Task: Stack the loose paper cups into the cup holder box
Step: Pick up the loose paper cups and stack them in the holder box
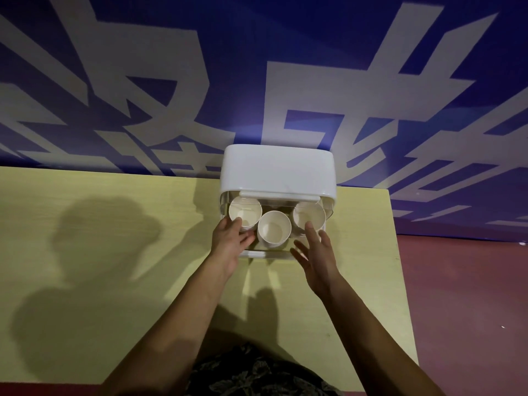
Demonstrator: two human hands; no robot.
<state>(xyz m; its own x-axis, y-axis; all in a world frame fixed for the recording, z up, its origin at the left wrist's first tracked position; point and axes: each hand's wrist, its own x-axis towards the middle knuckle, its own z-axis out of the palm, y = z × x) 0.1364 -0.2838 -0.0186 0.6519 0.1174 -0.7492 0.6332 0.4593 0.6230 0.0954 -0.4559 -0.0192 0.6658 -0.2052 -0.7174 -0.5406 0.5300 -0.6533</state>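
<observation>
Paper cups, three stacks, are standing upright inside the white cup holder box at the table's far edge. The left hand is touching the box's left front with relaxed fingers, its grip holding nothing. The right hand is hovering open at the right front, fingers spread.

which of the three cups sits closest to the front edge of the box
The middle cup. It sits forward of the left cup and right cup, which both stand further back under the white lid, level with each other.
</observation>
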